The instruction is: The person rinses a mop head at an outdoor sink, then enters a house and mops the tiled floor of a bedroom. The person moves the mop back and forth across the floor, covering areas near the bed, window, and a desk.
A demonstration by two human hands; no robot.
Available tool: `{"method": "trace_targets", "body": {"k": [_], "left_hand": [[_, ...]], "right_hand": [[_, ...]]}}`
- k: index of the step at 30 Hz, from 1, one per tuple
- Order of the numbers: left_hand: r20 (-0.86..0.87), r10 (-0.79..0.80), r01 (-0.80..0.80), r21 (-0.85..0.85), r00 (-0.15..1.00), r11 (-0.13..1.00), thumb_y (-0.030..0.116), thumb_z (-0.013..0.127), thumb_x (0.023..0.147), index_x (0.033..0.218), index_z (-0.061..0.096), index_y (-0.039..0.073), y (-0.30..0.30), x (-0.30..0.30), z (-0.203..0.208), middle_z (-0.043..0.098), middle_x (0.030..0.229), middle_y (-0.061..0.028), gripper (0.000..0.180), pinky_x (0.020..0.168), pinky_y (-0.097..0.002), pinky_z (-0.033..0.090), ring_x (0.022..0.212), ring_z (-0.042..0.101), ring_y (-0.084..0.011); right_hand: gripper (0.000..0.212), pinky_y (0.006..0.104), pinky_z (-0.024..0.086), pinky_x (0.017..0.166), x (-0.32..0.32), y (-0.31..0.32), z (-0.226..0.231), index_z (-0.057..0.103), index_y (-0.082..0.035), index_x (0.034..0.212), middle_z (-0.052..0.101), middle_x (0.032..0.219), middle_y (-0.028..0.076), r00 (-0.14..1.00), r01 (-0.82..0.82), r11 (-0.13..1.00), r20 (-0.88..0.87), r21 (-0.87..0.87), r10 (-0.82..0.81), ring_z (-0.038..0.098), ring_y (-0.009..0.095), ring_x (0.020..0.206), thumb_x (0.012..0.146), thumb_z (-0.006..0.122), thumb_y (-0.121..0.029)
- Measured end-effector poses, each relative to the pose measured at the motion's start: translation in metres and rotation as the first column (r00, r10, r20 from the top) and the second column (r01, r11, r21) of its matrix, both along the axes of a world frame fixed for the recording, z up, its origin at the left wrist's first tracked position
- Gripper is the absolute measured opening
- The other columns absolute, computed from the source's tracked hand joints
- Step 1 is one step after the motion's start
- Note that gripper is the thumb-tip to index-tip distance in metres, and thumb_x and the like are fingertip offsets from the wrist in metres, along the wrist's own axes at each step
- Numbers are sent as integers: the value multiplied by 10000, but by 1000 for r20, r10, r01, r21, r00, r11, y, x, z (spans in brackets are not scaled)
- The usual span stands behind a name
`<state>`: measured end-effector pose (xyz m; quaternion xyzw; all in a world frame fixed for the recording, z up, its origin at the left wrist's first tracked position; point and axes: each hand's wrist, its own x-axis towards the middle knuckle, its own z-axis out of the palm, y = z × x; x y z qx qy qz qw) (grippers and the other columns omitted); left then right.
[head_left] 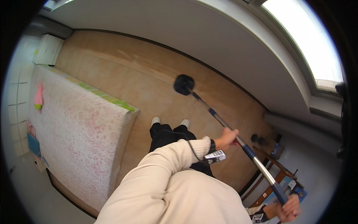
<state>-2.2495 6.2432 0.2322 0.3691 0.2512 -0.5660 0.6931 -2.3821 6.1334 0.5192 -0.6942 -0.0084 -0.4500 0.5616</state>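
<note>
A long-handled mop (265,172) runs slantwise from the lower right toward the middle of the view, with a silver pole and dark blue sleeves. Its dark round head (184,84), blurred at the edges, is at the tan floor (130,80) ahead of my feet. My left hand (226,139) is closed around the middle of the pole, a dark band and a white printed tag at its wrist. Down at the lower right, my right hand (288,210) grips the upper end of the handle. Part of its fingers is blurred.
On the left stands a bed (82,130) with a pale floral cover and a pink cloth item (38,97). A white cabinet (49,49) is beyond it. The wall (186,37) and window (309,37) bound the far side. Wooden furniture (275,166) and a dumbbell (258,139) are at right.
</note>
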Motion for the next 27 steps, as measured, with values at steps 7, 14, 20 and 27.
{"method": "trace_targets", "body": {"k": [7, 14, 20, 27], "left_hand": [[227, 367, -424, 308, 902, 852, 160, 483, 723, 657, 436, -10, 199, 165, -69, 504, 570, -102, 187, 424, -289, 453, 470, 547, -210], [382, 576, -690, 357, 723, 630, 143, 486, 669, 590, 445, 9, 362, 295, -112, 473, 515, -88, 162, 333, -293, 405, 405, 508, -203], [433, 471, -637, 584, 769, 503, 123, 500, 638, 553, 424, 10, 516, 386, -149, 456, 481, -90, 161, 315, -306, 400, 354, 471, -206], [298, 942, -976, 190, 157, 103, 108, 478, 764, 671, 428, 28, 598, 453, -214, 466, 545, -69, 133, 373, -267, 399, 432, 484, -173]], "right_hand": [[46, 196, 374, 397, 205, 91, -108, 437, -54, 619, 377, 389, -16, 877, -450, 814, 12, 367, 480, 348, 86, 309, 637, 400, -34], [64, 214, 373, 385, 381, 232, -134, 440, -47, 579, 376, 384, 0, 694, -649, 607, 30, 459, 719, 331, 93, 293, 603, 409, 4], [133, 309, 397, 525, 463, 354, -169, 483, -29, 561, 457, 466, 55, 568, -666, 559, -149, 495, 809, 426, 162, 425, 639, 463, 76], [101, 318, 357, 783, 517, 442, -214, 519, -47, 769, 421, 580, 26, 695, -242, 513, -222, 823, 684, 448, 145, 610, 751, 473, 41]]}}
